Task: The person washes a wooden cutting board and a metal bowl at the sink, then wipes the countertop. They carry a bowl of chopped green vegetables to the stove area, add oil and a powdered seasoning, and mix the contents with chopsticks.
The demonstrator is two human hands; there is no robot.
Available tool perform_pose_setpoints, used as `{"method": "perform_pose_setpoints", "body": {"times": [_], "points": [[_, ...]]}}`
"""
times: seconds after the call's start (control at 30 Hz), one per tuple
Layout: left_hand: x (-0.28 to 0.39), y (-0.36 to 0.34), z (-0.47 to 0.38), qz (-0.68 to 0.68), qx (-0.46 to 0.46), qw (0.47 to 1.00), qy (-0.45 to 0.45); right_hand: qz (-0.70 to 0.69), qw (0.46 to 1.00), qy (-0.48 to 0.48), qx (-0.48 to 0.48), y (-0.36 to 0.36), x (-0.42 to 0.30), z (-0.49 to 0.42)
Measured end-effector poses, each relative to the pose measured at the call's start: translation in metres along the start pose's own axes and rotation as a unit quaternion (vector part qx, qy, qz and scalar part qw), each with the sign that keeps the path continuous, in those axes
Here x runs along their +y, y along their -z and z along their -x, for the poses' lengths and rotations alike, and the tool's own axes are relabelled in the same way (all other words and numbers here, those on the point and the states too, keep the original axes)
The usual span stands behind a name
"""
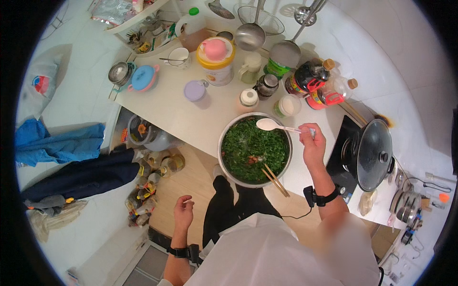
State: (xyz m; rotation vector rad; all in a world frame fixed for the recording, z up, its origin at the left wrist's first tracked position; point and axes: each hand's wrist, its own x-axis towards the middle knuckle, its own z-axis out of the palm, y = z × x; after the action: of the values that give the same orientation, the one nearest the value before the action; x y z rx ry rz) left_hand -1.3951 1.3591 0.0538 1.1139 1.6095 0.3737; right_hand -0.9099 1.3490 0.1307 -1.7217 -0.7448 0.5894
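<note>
My right hand (312, 146) grips the handle of a white spoon (268, 124), whose bowl is over the upper part of a large steel basin (219, 157). Chopped green leaves (239, 143) fill the basin, with a reddish-brown patch and a little white powder on them. A pair of wooden chopsticks (281, 188) leans over the basin's near rim. My left hand (184, 211) hangs low on the left, away from the counter, fingers slightly curled and holding nothing. A lidded jar of white granules (288, 105) stands just beyond the basin.
Beyond the basin stand a white-capped jar (248, 98), a purple-lidded cup (195, 91), a yellow-rimmed tub (217, 68) and dark sauce bottles (309, 77). A glass-lidded pan (375, 155) sits on the black hob at right. Ladles (250, 36) hang on the wall. Several bottles (146, 186) stand on the floor at left.
</note>
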Motion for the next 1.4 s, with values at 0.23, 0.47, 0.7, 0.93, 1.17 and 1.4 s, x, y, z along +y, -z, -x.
{"method": "perform_pose_setpoints", "body": {"times": [0.23, 0.47, 0.7, 0.93, 1.17, 1.4], "points": [[-0.011, -0.003, -0.004, 0.012, 0.009, 1.0, -0.019, -0.248, 0.955, -0.153, 0.051, 0.03, 0.002, -0.03], [-0.015, -0.004, 0.0, 0.01, 0.004, 1.0, -0.003, 0.123, 0.97, 0.173, -0.122, 0.023, -0.013, 0.002], [-0.016, -0.009, -0.005, -0.006, 0.011, 0.999, -0.032, 0.116, 0.984, 0.119, 0.066, 0.031, 0.001, -0.009], [-0.002, -0.017, -0.009, -0.01, 0.0, 0.999, -0.04, 0.169, 0.975, -0.016, 0.144, 0.022, 0.063, -0.084], [0.023, -0.032, -0.018, -0.02, -0.027, 0.997, -0.075, 0.15, 0.981, -0.108, 0.065, 0.007, 0.094, -0.105], [0.005, -0.022, -0.025, -0.011, -0.029, 0.997, -0.076, 0.323, 0.939, 0.112, 0.047, -0.008, 0.083, -0.109]]}}
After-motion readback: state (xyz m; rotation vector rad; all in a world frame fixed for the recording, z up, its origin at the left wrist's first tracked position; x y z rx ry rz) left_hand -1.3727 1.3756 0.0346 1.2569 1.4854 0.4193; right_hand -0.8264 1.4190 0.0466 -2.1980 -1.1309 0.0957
